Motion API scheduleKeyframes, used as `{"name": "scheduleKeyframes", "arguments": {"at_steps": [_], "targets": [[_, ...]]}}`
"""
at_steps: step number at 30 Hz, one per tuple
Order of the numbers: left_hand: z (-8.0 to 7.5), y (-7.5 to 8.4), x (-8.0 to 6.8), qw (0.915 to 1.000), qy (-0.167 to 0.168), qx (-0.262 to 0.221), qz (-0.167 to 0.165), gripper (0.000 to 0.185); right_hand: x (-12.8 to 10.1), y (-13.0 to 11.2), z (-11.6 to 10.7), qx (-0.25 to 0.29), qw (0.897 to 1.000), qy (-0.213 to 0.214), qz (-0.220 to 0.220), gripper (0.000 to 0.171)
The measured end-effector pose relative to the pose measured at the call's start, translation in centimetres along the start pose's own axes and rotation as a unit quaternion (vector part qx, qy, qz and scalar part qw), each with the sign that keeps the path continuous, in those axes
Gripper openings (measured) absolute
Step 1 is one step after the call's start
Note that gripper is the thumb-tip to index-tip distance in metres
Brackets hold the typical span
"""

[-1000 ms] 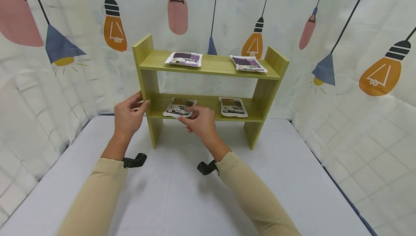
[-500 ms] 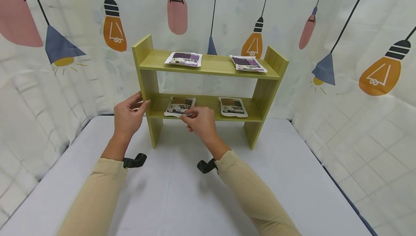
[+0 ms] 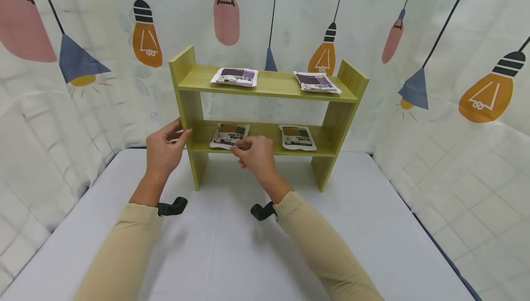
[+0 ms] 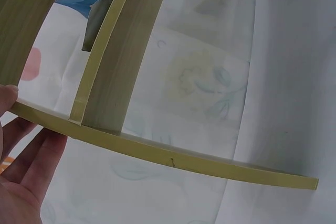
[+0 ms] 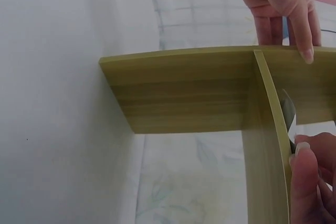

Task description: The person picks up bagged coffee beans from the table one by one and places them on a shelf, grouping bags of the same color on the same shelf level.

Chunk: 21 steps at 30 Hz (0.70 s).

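Note:
A yellow-green two-tier wooden shelf [image 3: 265, 88] stands at the back of the table. My left hand [image 3: 175, 135] grips its left side panel [image 5: 184, 90], with the fingers on the outer face and the thumb on the front edge; this same hand [image 5: 278, 3] also shows in the right wrist view. My right hand [image 3: 240, 147] pinches the front edge of a brown packet [image 3: 229, 134] lying at the left of the lower board. In the right wrist view the packet's edge [image 5: 289, 116] sticks out just above my right thumb [image 5: 307, 182].
Two purple packets [image 3: 234, 76] [image 3: 316, 81] lie on the top board. A second brown packet [image 3: 297, 137] lies at the right of the lower board. The white table [image 3: 232, 250] is walled by a lamp-print curtain [image 3: 455, 61] at back and sides.
The brown packet has slid back from overhanging the lower board's front edge to lying further in, my right hand following it. My left hand has stayed on the side panel.

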<state>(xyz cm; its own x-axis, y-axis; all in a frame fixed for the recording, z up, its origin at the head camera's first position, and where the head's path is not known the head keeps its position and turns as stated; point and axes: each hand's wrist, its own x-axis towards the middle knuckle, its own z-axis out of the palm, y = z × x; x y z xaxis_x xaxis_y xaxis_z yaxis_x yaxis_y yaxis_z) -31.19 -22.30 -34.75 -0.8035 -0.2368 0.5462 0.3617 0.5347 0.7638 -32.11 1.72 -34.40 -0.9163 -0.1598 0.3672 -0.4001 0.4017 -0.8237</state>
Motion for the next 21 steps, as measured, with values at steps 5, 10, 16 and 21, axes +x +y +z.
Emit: {"name": "scheduleKeyframes", "arguments": {"at_steps": [5,10,16,21], "targets": [[0.0,-0.05,-0.04,1.0,0.002,0.003,0.002,0.047,-0.1,-0.09,0.02,-0.005,1.0,0.002,0.0,0.014],[0.06,-0.06,-0.05,1.0,0.001,0.006,0.007,0.047,-0.13,0.08,0.08,-0.015,1.0,0.006,0.002,0.014],[0.06,-0.15,-0.13,0.9999,0.001,0.009,0.006,0.048,-0.21,0.16,0.23,-0.017,1.0,0.008,0.001,0.014],[0.03,-0.15,-0.1,1.0,0.003,0.005,0.005,0.049,-0.25,0.1,0.26,-0.011,1.0,0.014,-0.005,0.013]]}}
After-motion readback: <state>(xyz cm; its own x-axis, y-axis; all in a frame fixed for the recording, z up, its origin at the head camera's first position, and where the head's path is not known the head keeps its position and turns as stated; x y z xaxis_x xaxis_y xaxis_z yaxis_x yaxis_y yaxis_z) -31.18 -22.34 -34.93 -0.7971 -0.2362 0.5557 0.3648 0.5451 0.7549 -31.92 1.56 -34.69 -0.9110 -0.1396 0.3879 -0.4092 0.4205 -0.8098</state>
